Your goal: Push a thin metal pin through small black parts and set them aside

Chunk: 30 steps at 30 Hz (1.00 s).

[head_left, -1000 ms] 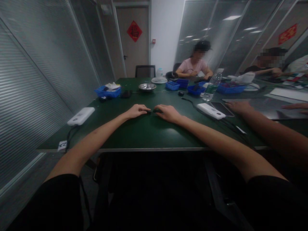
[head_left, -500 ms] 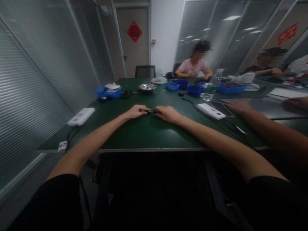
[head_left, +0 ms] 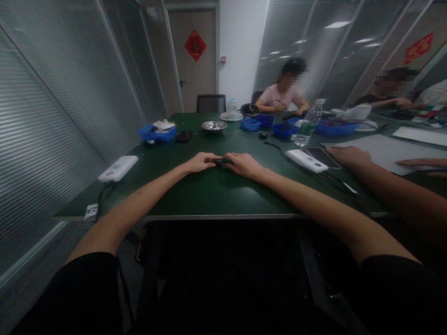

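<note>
A small dark object (head_left: 220, 163), too small and dim to name, sits between my two hands just above the green table (head_left: 209, 195). My left hand (head_left: 200, 162) pinches its left end with thumb and fingers closed. From the other side, my right hand (head_left: 242, 164) curls its fingers round the right end. The fingertips of both hands almost meet and hide most of the object.
Beyond my hands are a metal bowl (head_left: 213, 127), a black phone (head_left: 184, 136) and blue trays (head_left: 157, 134). White power banks (head_left: 118, 168) lie on both sides. A water bottle (head_left: 309, 124) stands right. A co-worker's hand (head_left: 349, 156) rests on a pale sheet (head_left: 384, 149).
My hands have drawn slightly closer together, with the dark object still between them. At right, a pale sheet now covers the dark surface, and the co-worker's far hand has moved left and down.
</note>
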### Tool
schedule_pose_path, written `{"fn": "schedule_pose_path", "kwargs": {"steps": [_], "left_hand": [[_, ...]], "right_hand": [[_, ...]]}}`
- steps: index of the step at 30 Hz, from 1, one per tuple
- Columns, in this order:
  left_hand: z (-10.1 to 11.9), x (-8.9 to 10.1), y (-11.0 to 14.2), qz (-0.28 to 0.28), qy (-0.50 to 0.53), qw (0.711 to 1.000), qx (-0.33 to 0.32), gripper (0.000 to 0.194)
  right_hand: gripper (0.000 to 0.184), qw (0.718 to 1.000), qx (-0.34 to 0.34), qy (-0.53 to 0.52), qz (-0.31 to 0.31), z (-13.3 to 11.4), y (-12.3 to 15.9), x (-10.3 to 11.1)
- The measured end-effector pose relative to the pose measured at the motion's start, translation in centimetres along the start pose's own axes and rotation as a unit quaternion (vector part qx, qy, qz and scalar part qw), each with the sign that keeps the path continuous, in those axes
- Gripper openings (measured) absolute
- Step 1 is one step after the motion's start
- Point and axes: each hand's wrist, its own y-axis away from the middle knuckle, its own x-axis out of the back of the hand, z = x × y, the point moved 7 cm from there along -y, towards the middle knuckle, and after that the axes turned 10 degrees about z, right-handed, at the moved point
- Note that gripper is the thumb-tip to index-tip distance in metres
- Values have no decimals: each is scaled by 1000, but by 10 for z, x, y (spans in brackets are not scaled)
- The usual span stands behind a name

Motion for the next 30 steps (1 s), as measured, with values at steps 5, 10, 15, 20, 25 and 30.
{"fn": "schedule_pose_path", "kwargs": {"steps": [5,10,15,20,25,30], "left_hand": [[-3,-1,-2,4,-5,1000,19,58],[-6,0,-2,4,-9,999,35,61],[-6,0,-3,7,-9,999,39,60],[-4,-1,-4,11,-4,999,35,61],[-3,-3,-4,6,5,999,33,59],[-2,-3,-4,6,9,999,33,61]], "right_hand": [[32,1000,-16,4,9,2,0,0],[32,999,-34,12,20,5,0,0],[32,999,-46,16,20,7,1,0],[33,998,-53,22,19,10,0,-3],[34,998,-58,25,17,13,0,-6],[35,998,-61,25,15,14,0,-6]]}}
